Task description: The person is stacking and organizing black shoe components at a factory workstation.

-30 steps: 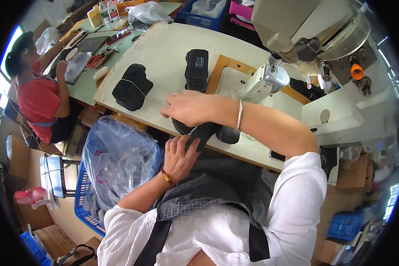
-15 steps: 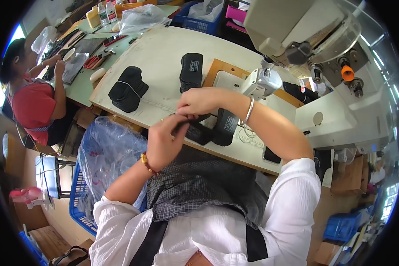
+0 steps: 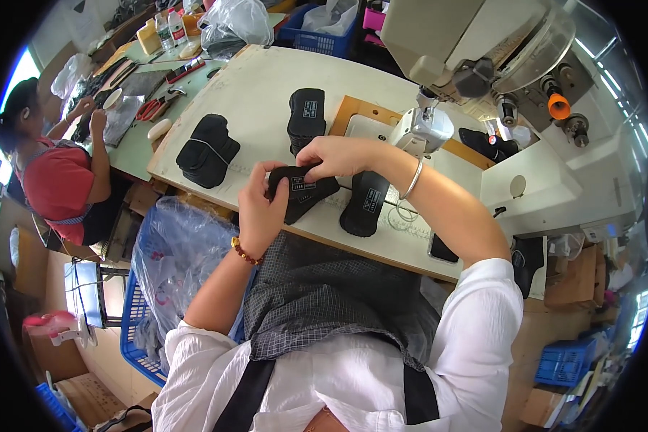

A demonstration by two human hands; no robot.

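Observation:
Between my two hands, over the near edge of the white worktable [image 3: 252,86], is a black fabric piece [image 3: 302,189] with a pale printed label. My left hand [image 3: 261,205] grips its left side, thumb in front. My right hand [image 3: 331,156] pinches its upper edge from the right. More black fabric shows just below the held piece; whether it is the same piece I cannot tell. A stack of similar labelled pieces [image 3: 366,204] lies right of my hands, and another stack [image 3: 306,114] stands beyond them. At the left lies a black bundle [image 3: 207,151] tied with a pale band.
A sewing machine [image 3: 423,131] rises at the right of the table, with a phone [image 3: 441,248] near the front edge. A blue basket [image 3: 133,317] with clear plastic stands at lower left. Another person [image 3: 57,173] in red works at the green table on the left.
The black piece has been turned so its printed label now faces up. My left hand has shifted slightly left, and my right hand's fingers have moved onto the piece's upper edge.

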